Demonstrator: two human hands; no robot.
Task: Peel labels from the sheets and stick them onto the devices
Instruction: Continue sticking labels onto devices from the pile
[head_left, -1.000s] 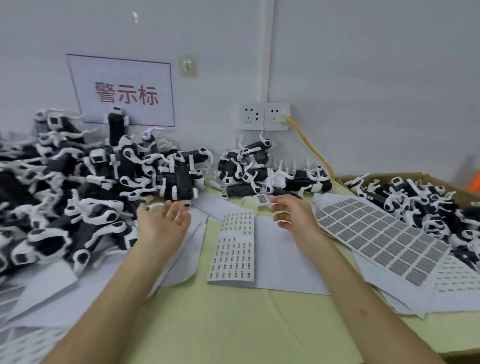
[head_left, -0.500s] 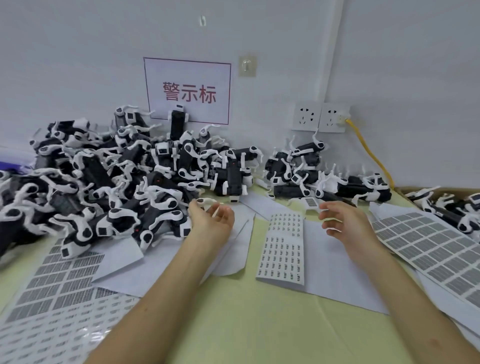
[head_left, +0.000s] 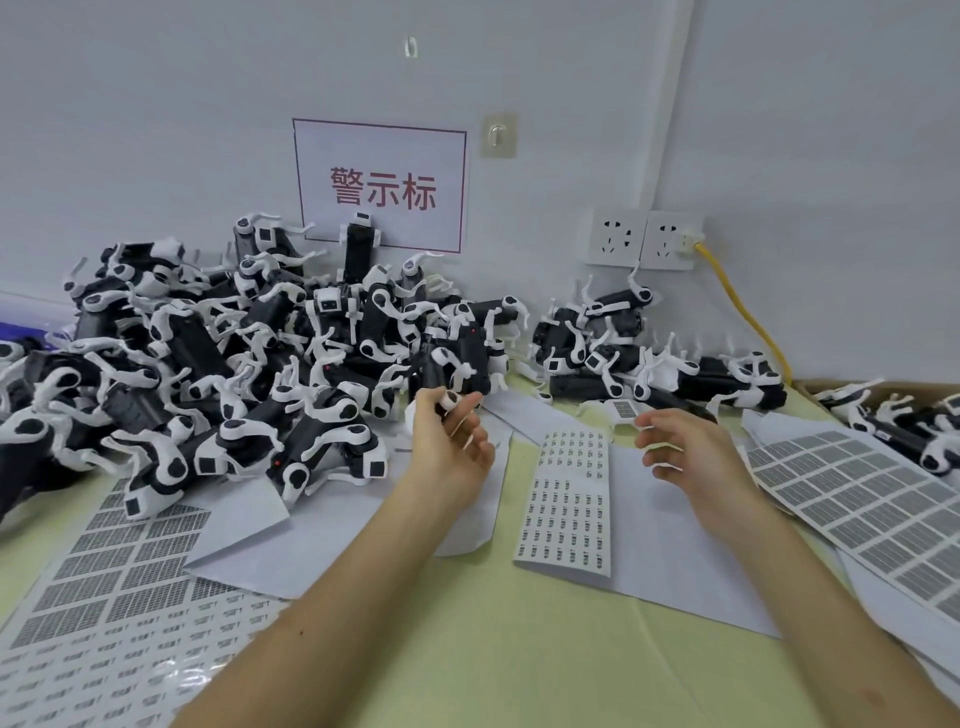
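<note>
A big heap of black-and-white devices (head_left: 218, 364) fills the table's back left. My left hand (head_left: 449, 441) is at the heap's near right edge and grips the white end of one device (head_left: 457, 364), which is still against the pile. My right hand (head_left: 691, 457) hovers with loosely curled fingers and holds nothing. It is just right of a narrow sheet of small labels (head_left: 571, 499) lying on white paper. A sheet of larger grey labels (head_left: 857, 514) lies at the right.
A smaller group of devices (head_left: 649, 353) sits by the wall under the sockets (head_left: 644, 239) and a yellow cable (head_left: 748, 317). A cardboard box (head_left: 831, 387) with more devices is far right. More label sheets (head_left: 119, 587) cover the near left.
My view has swung left. My left hand has risen to the edge of the heap and closed on a device. My right hand still hovers over the white paper.
</note>
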